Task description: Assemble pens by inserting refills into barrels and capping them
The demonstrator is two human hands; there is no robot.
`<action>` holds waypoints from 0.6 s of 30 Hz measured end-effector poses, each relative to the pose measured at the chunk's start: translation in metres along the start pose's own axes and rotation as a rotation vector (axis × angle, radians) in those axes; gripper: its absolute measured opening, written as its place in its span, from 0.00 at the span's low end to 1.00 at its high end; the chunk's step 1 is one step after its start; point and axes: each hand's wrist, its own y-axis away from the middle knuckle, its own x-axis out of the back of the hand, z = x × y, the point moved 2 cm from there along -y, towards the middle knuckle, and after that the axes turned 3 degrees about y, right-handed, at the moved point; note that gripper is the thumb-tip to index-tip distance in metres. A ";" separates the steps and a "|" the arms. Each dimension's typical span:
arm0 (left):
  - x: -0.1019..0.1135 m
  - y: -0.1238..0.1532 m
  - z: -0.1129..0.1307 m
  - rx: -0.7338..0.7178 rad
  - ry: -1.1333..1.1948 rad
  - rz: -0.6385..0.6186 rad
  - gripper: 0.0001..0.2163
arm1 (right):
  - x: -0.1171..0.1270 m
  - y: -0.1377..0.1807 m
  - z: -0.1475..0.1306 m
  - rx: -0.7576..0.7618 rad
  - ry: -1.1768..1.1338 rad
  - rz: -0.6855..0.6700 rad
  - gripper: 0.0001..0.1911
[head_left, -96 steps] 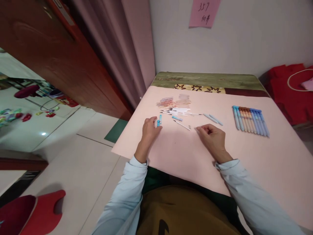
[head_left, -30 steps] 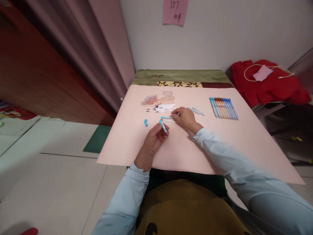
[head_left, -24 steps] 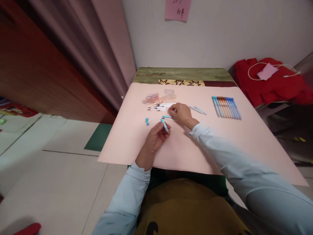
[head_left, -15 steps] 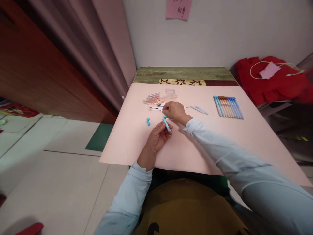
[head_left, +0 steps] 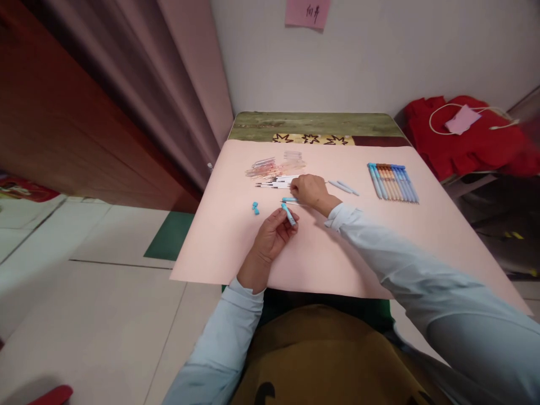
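Note:
My left hand pinches a light-blue pen barrel above the front part of the pink sheet. Its thumb and forefinger are closed on it. Just beyond lies another thin blue pen part with a refill beside it. My right hand is closed, palm down, at the right end of a pile of white pen refills with dark tips. The back of the hand hides whatever its fingertips hold. Several small blue caps lie left of my left hand.
Behind the refills lie clear and brownish pen tubes. Two pale-blue barrels rest right of my right hand. Farther right is a row of blue and brown pens. Pink paper covers the table. A red cloth is beyond its right edge.
My right hand has shifted a little to the right, uncovering more of the white refills and the thin blue part. My left hand keeps its hold on the barrel, nearly still.

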 end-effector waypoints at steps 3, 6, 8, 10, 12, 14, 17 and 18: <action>0.001 -0.001 0.000 -0.003 -0.001 0.009 0.10 | -0.001 0.010 0.023 -0.063 0.022 0.009 0.13; -0.001 0.000 0.000 -0.005 -0.010 0.004 0.09 | -0.003 0.024 0.042 -0.127 0.007 -0.002 0.13; -0.002 0.001 0.001 -0.005 -0.019 0.008 0.10 | -0.003 0.034 0.050 -0.150 -0.005 -0.008 0.14; -0.003 0.002 0.001 -0.011 -0.022 0.013 0.10 | -0.003 0.042 0.055 -0.158 -0.012 -0.011 0.14; -0.004 0.003 0.001 -0.017 -0.023 0.008 0.09 | -0.003 0.049 0.057 -0.160 -0.022 -0.003 0.14; -0.004 0.003 0.001 -0.021 -0.028 0.008 0.09 | -0.003 0.054 0.059 -0.169 -0.046 0.014 0.13; -0.002 0.003 0.001 -0.030 -0.040 0.012 0.09 | -0.002 0.062 0.064 -0.225 -0.103 0.043 0.14; -0.002 0.003 0.001 -0.036 -0.044 0.009 0.09 | -0.003 0.065 0.066 -0.250 -0.123 0.047 0.13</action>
